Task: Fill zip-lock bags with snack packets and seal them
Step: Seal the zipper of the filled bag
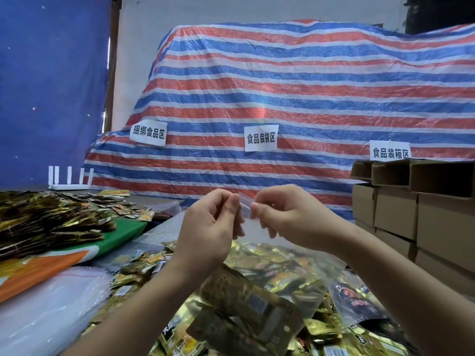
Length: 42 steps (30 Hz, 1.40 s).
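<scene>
While my left hand [213, 222] and right hand [285, 214] pinch the top edge of a clear zip-lock bag [259, 255] between thumb and curled fingers, gold snack packets [257, 312] sit inside it at 6 o'clock. Cardboard boxes [411, 214] stack at 3 o'clock.

Three white paper signs on the striped tarp [295, 86]. Left sign [148, 133]: 捆绑食品区; middle sign [261, 138]: 食品装袋区. Right sign [390, 152]: 食品装箱区.
</scene>
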### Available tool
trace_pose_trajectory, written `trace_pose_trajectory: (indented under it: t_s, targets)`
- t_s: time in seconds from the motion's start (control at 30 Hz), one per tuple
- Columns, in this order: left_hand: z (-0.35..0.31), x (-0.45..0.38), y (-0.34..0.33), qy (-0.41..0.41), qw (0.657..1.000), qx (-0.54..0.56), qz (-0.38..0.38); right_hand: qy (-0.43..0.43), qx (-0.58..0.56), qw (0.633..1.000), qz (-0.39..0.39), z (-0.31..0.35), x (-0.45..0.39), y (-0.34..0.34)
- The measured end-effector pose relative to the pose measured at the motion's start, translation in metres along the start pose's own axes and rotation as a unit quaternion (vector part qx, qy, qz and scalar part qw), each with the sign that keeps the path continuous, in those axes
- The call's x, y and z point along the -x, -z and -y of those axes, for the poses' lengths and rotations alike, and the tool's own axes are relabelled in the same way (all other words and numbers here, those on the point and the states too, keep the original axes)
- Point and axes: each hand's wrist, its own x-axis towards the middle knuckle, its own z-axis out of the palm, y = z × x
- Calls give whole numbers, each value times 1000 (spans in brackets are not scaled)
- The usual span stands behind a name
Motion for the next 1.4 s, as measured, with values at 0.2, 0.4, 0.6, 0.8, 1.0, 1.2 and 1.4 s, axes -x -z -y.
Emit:
trace_pose_trajectory:
  t_s: [0.2,0.4,0.6,0.8,1.0,1.2,1.4]
  targets:
    - [-8,-7,-1,-36,998,-54,-14,26,8,997,-70,6,-3,-3]
    - [-13,-10,3,-39,996,-85,-15,16,3,997,-79,12,-6,-5]
    - [-19,-10,4,-49,994,-101,-7,5,-1,997,-73,19,-8,-1]
    - [-22,-11,4,-50,992,-114,16,-11,6,997,-73,17,-9,1]
    - [-18,-12,2,-63,988,-140,24,-26,28,997,-69,17,-10,0]
    - [-15,-13,0,-12,996,-82,41,-32,23,996,-76,15,-10,-1]
    - [-12,-13,0,-41,993,-102,48,-41,24,996,-72,10,-10,-5]
